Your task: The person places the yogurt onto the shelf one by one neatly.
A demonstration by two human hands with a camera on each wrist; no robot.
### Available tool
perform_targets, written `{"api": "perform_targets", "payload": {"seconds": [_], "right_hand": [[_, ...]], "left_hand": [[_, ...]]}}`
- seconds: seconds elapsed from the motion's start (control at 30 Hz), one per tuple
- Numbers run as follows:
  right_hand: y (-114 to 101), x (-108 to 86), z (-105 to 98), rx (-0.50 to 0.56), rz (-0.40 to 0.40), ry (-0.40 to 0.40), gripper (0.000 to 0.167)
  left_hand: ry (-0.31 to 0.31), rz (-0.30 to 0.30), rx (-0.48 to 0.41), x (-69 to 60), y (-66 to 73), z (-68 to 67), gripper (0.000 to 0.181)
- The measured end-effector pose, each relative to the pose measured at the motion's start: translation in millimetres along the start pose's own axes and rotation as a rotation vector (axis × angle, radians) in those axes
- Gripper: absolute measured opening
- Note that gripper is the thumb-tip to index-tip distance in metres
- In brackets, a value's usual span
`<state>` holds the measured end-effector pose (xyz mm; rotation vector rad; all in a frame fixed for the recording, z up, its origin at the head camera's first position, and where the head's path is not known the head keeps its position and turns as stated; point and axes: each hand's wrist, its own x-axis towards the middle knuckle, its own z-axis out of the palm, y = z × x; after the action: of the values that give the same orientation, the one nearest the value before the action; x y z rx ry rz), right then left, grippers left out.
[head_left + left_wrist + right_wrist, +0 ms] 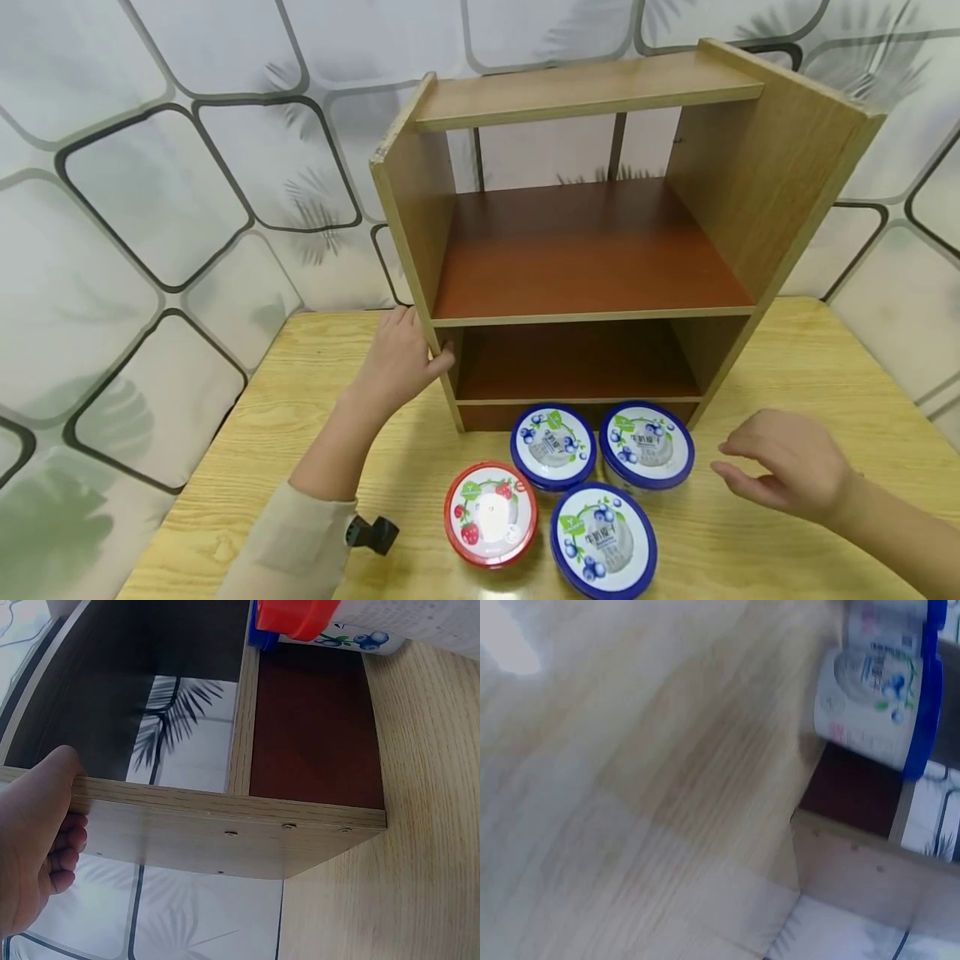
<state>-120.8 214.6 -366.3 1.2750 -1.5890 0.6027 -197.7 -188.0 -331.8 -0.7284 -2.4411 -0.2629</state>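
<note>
- At twelve o'clock: brown wooden cabinet (592,250), its edge gripped by left hand (397,358).
- At six: round red-lidded tub (491,514), three round blue-lidded tubs (553,447) (647,445) (603,541), all outside; work seems early.
- At four: right hand (791,467), fingers loosely bent, holding nothing.

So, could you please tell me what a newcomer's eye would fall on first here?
Probably the wooden shelf unit, standing on the table, its left side gripped by the left hand. Next, the single red-lidded tub stands out beside three blue-lidded tubs in front of the unit.
</note>
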Motion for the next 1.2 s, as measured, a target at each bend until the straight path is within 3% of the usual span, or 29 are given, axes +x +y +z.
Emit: {"api": "perform_targets", "payload": {"seconds": [0.2,0.6,0.77,1.2], "right_hand": [[-18,8.2,12,0.066,-0.128,0.012,0.036],[-42,7.9,26,0.194,-0.276,-0.009,0.026],[-56,4.6,32,0.181,-0.308,0.01,0.027],[-82,-16.9,33,0.066,-0.177,-0.341,0.032]], "left_hand": [[-0.008,-0.009,-0.013,-1.6,-0.1,0.9,0.035],[-0.018,-0.026,0.001,-2.1,1.0,1.3,0.034],[0.002,-0.021,0.023,-1.9,2.0,2.0,0.032],[0.005,-0.021,0.026,-2.1,2.4,1.1,0.028]]}}
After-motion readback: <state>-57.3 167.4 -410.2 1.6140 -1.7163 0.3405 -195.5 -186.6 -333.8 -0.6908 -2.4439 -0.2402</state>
